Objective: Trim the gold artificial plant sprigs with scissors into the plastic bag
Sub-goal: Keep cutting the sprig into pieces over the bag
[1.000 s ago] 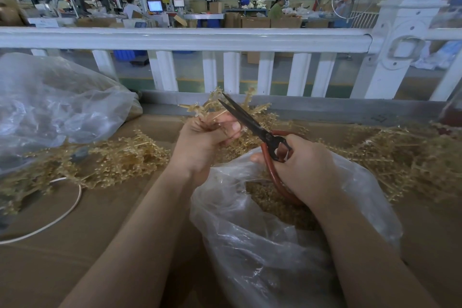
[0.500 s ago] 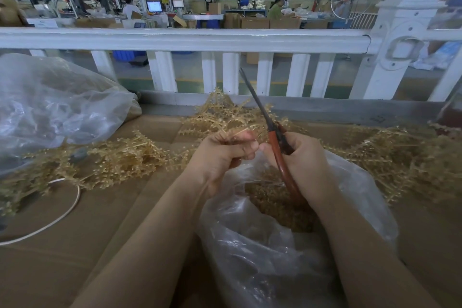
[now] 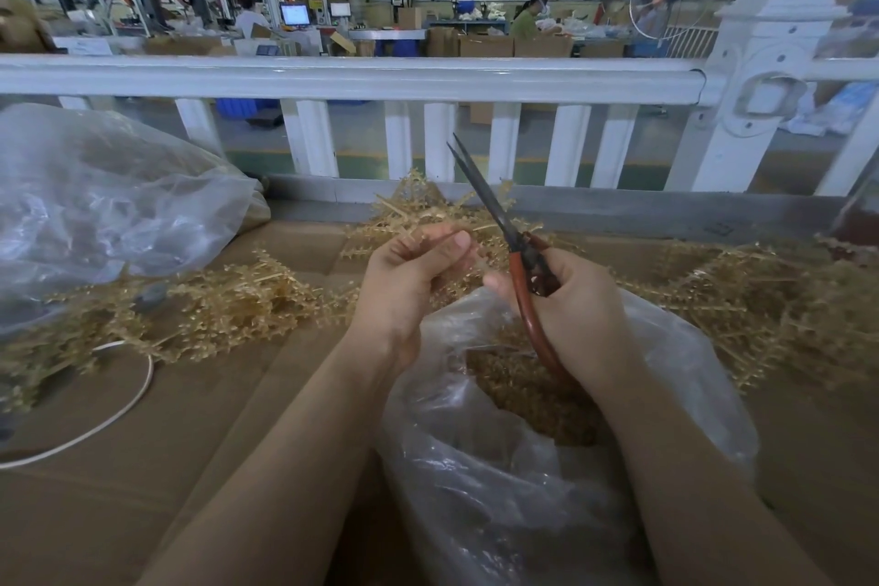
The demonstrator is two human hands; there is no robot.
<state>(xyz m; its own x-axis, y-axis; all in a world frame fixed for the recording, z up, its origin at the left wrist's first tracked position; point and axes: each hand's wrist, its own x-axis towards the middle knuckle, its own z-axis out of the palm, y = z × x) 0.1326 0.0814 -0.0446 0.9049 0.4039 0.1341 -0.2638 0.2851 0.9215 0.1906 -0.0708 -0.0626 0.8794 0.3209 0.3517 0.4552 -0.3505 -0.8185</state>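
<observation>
Two hands work above your plastic bag [image 3: 523,490] of gold trimmings: your left hand [image 3: 404,286] pinches a gold sprig [image 3: 428,224], your right hand [image 3: 575,300] grips the red-handled scissors [image 3: 518,262], blades barely parted, pointing toward the white railing [image 3: 333,76].

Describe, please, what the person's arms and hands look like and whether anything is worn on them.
Both forearms are bare to the frame's edge, with no sleeves showing. The left hand and right hand wear no gloves, and no rings, watch or bracelets are visible.
</observation>
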